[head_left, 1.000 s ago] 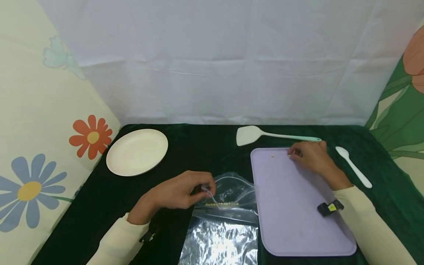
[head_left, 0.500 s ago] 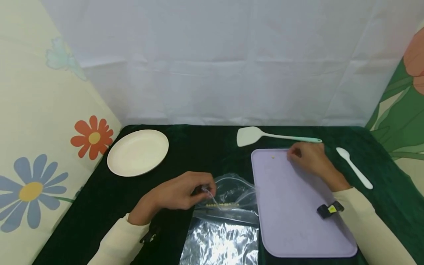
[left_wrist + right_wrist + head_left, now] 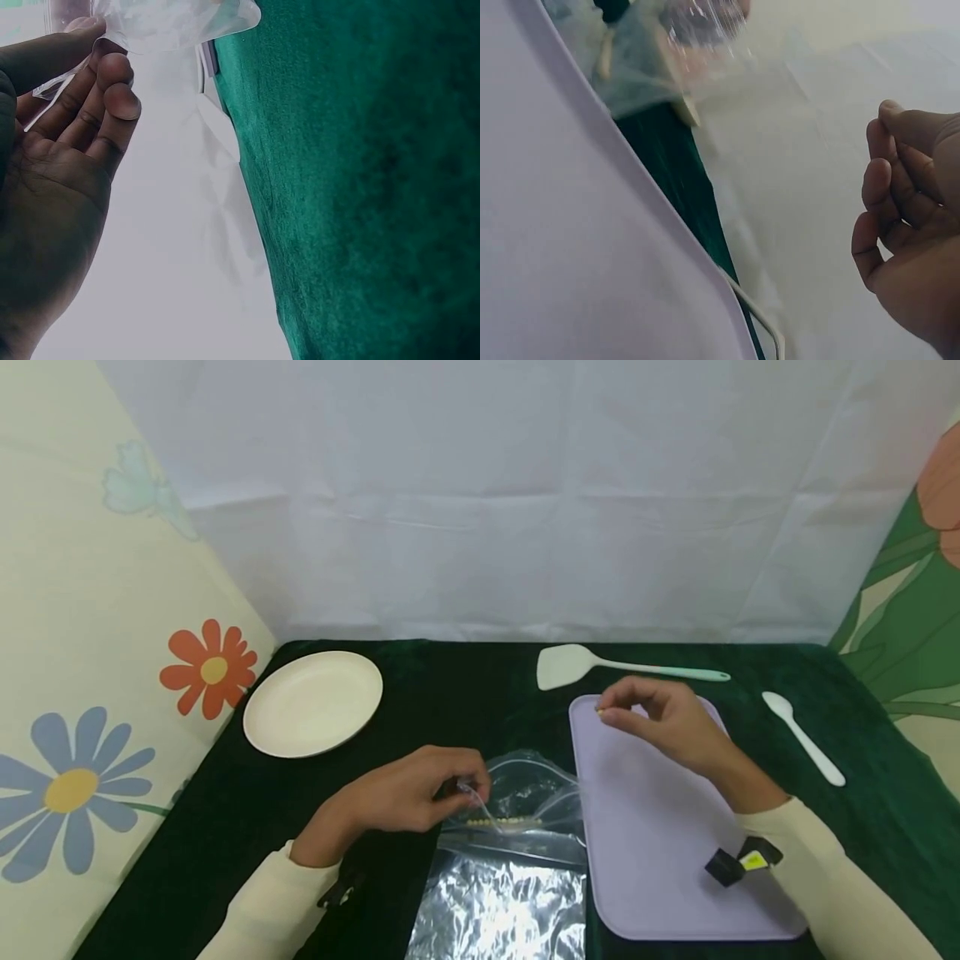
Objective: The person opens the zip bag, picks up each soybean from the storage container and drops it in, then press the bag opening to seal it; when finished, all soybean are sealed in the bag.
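Note:
My left hand pinches the rim of a clear zip bag, and in the left wrist view the thumb and fingers grip its thin plastic. The bag's mouth stands open, with a row of small yellow bead-like pieces inside. Over the far end of the lilac tray, my right hand pinches a tiny yellow bead-like piece between thumb and forefinger. The right wrist view shows the fingertips together but not the piece clearly.
A white spatula with a pale green handle end lies behind the tray. To the tray's right is a white spoon. A cream oval plate sits at the back left of the dark green cloth.
My right hand has moved left along the tray's far end, having picked up a small yellow piece; no loose piece shows on the tray now. The left hand has stayed on the bag.

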A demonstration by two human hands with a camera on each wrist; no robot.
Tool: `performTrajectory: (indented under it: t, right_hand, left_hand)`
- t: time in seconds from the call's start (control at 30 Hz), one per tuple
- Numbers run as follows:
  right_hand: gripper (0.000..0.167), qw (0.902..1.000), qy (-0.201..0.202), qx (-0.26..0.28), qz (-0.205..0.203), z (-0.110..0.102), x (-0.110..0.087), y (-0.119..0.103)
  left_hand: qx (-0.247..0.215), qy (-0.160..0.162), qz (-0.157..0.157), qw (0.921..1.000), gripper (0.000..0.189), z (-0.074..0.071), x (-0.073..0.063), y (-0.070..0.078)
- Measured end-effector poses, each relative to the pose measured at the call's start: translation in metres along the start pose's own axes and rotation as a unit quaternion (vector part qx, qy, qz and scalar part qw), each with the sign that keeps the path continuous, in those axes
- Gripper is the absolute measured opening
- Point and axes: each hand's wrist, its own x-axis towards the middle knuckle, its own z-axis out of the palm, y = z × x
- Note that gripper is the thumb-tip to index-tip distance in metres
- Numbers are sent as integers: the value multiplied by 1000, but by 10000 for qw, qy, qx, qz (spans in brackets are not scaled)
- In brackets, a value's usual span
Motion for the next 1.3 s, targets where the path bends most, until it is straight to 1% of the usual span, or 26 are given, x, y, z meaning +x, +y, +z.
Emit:
performTrajectory:
  t: [0.1,0.27,0.4,0.53,0.63,0.73,0.8,0.87,0.9,0.97,1.03,1.17,1.23,1.3]
  right_hand:
    - [15,9991,-335,121,-238,11,0,-8]
    - [15,9972,-659,-92,-349,23,0,-14]
    - [12,9946,-978,-124,-335,30,-1,-13]
    - [15,9917,-1257,-220,-163,34,-1,-13]
    - [17,9918,-1187,-452,-108,30,-1,-13]
    - [17,9934,-834,-785,-115,19,-1,-13]
    - [15,9917,-557,-1152,-152,10,-1,-12]
    - [13,9846,-254,-1716,-200,-2,0,-8]
    - [12,9791,-112,-2020,-208,-8,1,-6]
    - [9,9648,170,-2618,-147,-21,2,0]
    - [8,9515,364,-3053,73,-34,2,8]
    - [18,9333,528,-3451,844,-58,0,25]
    - [21,9270,532,-3501,1241,-67,-3,35]
    - [22,9217,497,-3529,1529,-72,-5,44]
  left_hand:
    - [-14,11,-3,10000,13,0,0,0]
    - [-39,18,30,10000,15,0,-1,-1]
    - [-13,9,32,10000,14,0,0,0]
    - [9,33,9,10000,12,0,1,0]
    - [-17,27,8,10000,12,0,1,0]
    - [-32,6,9,10000,12,1,1,0]
    - [-30,-11,-2,10000,11,2,0,0]
    - [-24,-21,0,10000,10,2,1,-1]
    - [-22,-24,4,10000,10,2,1,-1]
    - [-24,-23,-6,10000,8,2,0,-1]
    - [-24,-5,-20,10000,8,3,0,-1]
    - [-1,9,-43,10000,9,3,-1,-2]
    - [9,-7,-35,10000,8,3,0,-2]
    - [11,-26,-16,10000,6,3,0,-3]
